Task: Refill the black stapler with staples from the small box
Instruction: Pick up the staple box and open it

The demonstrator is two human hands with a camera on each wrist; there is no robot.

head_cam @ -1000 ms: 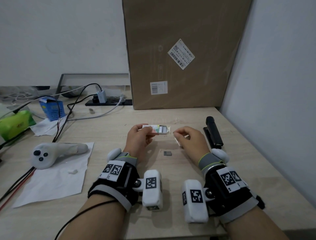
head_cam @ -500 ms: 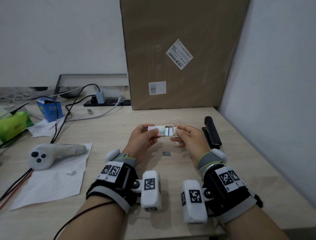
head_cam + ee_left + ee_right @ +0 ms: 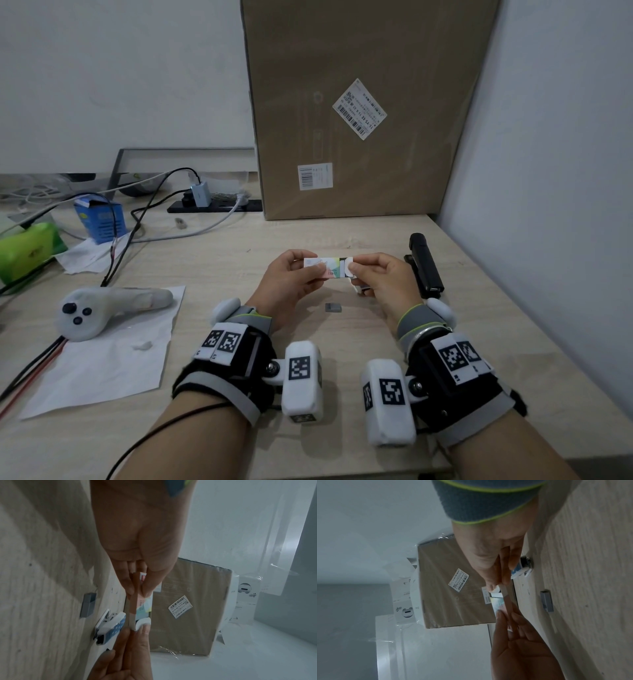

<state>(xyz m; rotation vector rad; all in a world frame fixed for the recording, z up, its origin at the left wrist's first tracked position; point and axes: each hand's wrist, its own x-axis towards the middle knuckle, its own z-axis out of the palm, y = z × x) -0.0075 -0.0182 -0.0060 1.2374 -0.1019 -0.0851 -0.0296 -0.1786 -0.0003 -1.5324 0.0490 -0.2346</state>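
Small box [image 3: 323,267]: pinched by left hand [image 3: 294,274] and right hand [image 3: 380,277]; both grips at its ends; risk: tray overslides, staples spill onto worktop [image 3: 308,233].

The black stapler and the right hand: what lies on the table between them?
Head view: bare wood between the black stapler and the right hand, which pinches the small staple box.

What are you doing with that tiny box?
A person holds the small box of staples above the desk with both hands. The left hand grips one end; the right hand pinches the white tray end of it. A small grey strip of staples lies on the desk below. The black stapler waits untouched to the right.
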